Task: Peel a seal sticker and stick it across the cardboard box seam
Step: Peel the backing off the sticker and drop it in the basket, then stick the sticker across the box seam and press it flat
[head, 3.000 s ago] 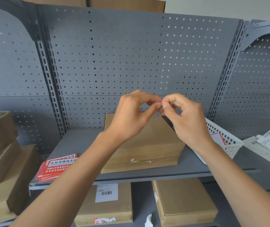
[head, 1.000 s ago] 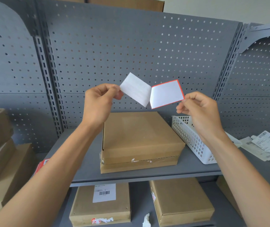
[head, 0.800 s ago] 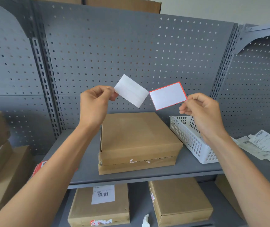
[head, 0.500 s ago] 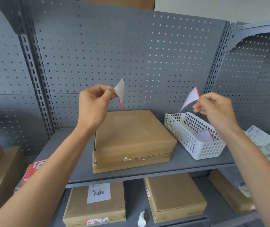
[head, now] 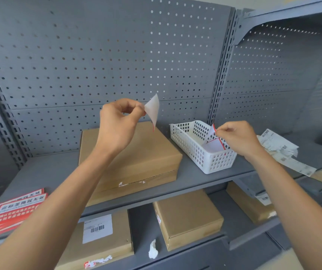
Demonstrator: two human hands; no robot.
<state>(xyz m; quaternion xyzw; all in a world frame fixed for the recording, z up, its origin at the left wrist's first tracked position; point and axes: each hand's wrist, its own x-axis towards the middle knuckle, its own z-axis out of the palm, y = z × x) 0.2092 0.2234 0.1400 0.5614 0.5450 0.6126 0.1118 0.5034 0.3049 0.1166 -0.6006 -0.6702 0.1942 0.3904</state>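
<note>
A flat brown cardboard box (head: 134, 152) lies on the grey shelf (head: 191, 184), its seam running along the front face. My left hand (head: 117, 125) hovers above the box and pinches the peeled seal sticker (head: 153, 111) by one corner. The sticker's white underside faces me and red shows at its lower tip. My right hand (head: 238, 139) pinches the small backing paper (head: 212, 130), red-edged, just over the white basket (head: 201, 160). The two pieces are fully apart.
Another white red-edged sheet (head: 213, 147) lies in the basket. A stack of red seal stickers (head: 15, 209) sits at the shelf's left end. Printed paper labels (head: 281, 151) lie at the right. More boxes (head: 189, 219) fill the lower shelf. A perforated grey panel backs the shelf.
The sticker and its backing came fully apart. My right hand dropped with the backing to the basket. My left hand stayed above the box, its piece turned edge-on. The view swung right.
</note>
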